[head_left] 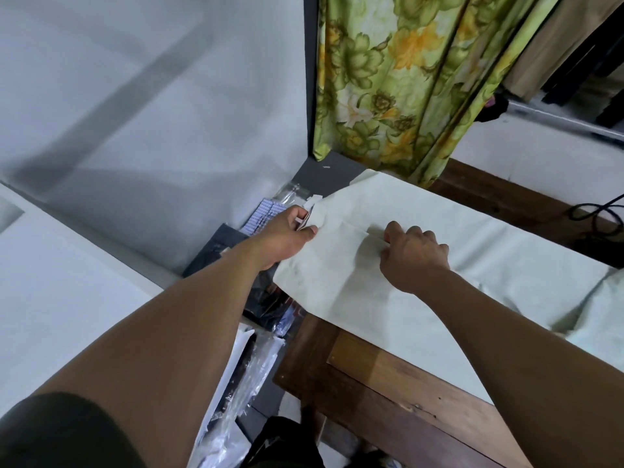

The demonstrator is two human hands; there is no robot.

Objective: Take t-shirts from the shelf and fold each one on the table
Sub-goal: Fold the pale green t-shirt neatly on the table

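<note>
While the pale t-shirt (439, 238) is lying lengthwise along the table (388, 383), the left hand (287, 238) is pinching its far-left end and the right hand (415, 255) is gripping a mid-cloth fold.

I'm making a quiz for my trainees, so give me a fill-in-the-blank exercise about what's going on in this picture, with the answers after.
1. The pale t-shirt lies spread on a table made of ____.
2. The left hand pinches the shirt's ____ edge.
3. The right hand grips a ____ in the cloth.
4. Behind the table hangs a ____-patterned curtain.

Answers: wood; left; fold; flower
</note>
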